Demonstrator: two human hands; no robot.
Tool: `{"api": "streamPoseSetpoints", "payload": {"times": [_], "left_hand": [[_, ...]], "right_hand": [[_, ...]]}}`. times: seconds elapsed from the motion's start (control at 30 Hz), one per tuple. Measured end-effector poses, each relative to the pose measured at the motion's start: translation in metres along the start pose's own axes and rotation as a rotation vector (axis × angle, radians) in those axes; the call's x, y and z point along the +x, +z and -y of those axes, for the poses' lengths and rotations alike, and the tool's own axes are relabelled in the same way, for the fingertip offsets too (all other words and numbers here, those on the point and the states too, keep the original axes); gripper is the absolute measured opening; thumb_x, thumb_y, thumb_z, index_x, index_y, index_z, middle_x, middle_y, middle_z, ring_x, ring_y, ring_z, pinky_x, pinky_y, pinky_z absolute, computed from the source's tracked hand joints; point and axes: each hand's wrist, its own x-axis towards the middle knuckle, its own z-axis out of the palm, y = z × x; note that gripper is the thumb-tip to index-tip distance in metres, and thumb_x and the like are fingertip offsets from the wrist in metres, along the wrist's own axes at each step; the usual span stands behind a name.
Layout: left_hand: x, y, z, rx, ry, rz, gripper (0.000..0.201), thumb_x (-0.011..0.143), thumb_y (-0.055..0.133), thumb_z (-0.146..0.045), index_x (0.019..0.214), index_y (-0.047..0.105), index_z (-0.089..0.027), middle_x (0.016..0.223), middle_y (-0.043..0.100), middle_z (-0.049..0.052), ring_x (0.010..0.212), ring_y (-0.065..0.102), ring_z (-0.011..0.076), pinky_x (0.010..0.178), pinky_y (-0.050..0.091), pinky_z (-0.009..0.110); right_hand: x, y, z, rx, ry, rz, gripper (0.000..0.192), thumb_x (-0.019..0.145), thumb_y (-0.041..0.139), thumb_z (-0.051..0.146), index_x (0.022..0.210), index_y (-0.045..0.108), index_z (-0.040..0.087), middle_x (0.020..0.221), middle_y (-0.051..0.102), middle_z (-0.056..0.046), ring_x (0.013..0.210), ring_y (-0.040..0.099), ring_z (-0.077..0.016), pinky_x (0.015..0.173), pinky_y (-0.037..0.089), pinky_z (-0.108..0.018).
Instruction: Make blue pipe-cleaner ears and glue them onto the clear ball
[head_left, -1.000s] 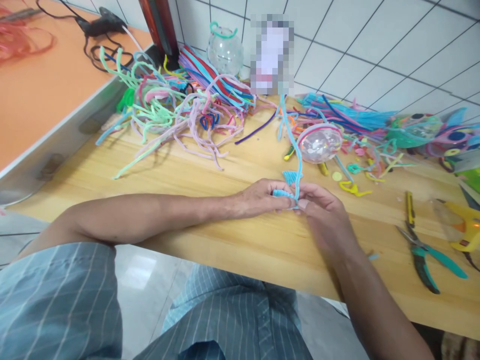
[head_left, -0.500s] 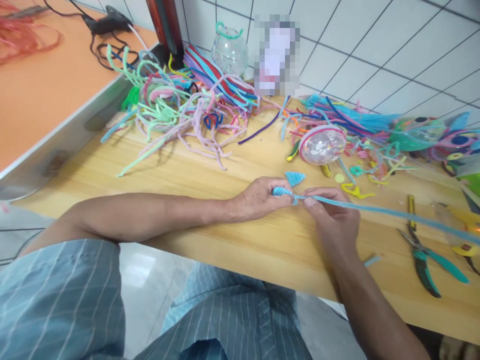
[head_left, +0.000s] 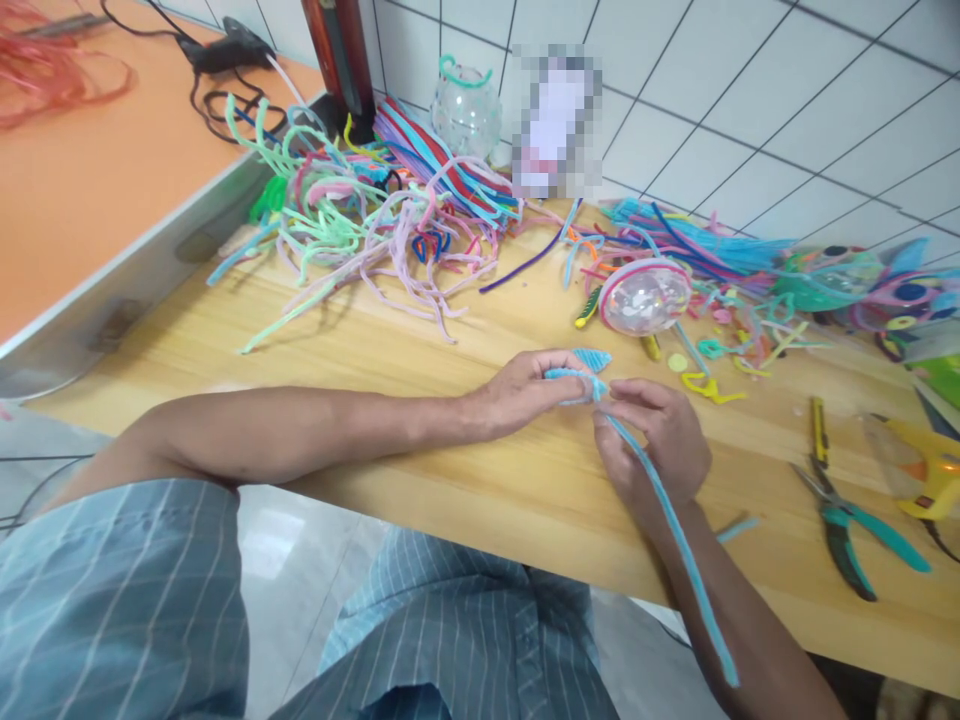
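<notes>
Your left hand pinches the small wound blue coil just above the wooden table, fingers closed on it. Your right hand is curled shut around the blue pipe cleaner right where it meets the coil. The coil could loosen or unwind if the left pinch slackens, and the free tail may snag your forearm. The pipe cleaner's long axis runs from the coil back toward you and to the right, along your right forearm, its free end pointing off the table edge. A finished blue cone lies just behind your fingers; pliers sit well apart.
</notes>
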Motion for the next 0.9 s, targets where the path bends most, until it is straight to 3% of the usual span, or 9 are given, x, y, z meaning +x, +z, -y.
{"api": "streamPoseSetpoints", "payload": {"times": [0.2, 0.43, 0.53, 0.73, 0.9], "left_hand": [[0.000, 0.001, 0.001, -0.084, 0.022, 0.008, 0.038, 0.084, 0.078, -0.053, 0.085, 0.068, -0.017, 0.078, 0.059, -0.002, 0.075, 0.050, 0.0124, 0.072, 0.041, 0.027], [0.001, 0.001, 0.003, -0.069, -0.049, -0.016, 0.035, 0.087, 0.077, -0.048, 0.084, 0.069, -0.015, 0.079, 0.062, -0.001, 0.075, 0.052, 0.0109, 0.075, 0.042, 0.027], [0.002, 0.002, 0.004, -0.078, -0.082, -0.035, 0.032, 0.087, 0.077, -0.045, 0.082, 0.069, -0.015, 0.077, 0.062, -0.001, 0.074, 0.052, 0.0106, 0.074, 0.041, 0.026], [0.001, 0.003, 0.004, -0.071, -0.087, -0.064, 0.037, 0.082, 0.080, -0.050, 0.079, 0.068, -0.015, 0.073, 0.059, -0.003, 0.070, 0.050, 0.0095, 0.071, 0.040, 0.026], [0.000, 0.002, 0.003, -0.058, -0.048, -0.098, 0.047, 0.075, 0.085, -0.058, 0.079, 0.068, -0.015, 0.072, 0.058, -0.004, 0.069, 0.047, 0.0088, 0.071, 0.040, 0.026]], "right_hand": [[-0.005, 0.005, 0.013, 0.013, 0.066, -0.067, 0.016, 0.092, 0.077, 0.020, 0.101, 0.083, 0.032, 0.125, 0.081, -0.008, 0.110, 0.076, -0.0291, 0.101, 0.059, -0.048], [0.000, 0.013, -0.008, -0.063, -0.243, -0.179, 0.021, 0.089, 0.078, 0.014, 0.102, 0.081, 0.030, 0.117, 0.081, -0.004, 0.092, 0.078, -0.0220, 0.079, 0.064, -0.036], [0.000, 0.014, -0.013, -0.112, -0.297, -0.176, 0.026, 0.088, 0.077, 0.010, 0.106, 0.079, 0.028, 0.121, 0.079, -0.005, 0.093, 0.078, -0.0211, 0.076, 0.064, -0.034], [-0.007, 0.012, -0.016, -0.172, -0.194, -0.063, 0.026, 0.089, 0.078, 0.016, 0.109, 0.083, 0.033, 0.123, 0.079, -0.005, 0.095, 0.078, -0.0225, 0.080, 0.067, -0.037], [-0.003, 0.010, -0.012, -0.116, -0.184, -0.045, 0.027, 0.089, 0.076, 0.016, 0.106, 0.085, 0.035, 0.120, 0.081, -0.004, 0.093, 0.078, -0.0224, 0.081, 0.066, -0.038]]}}
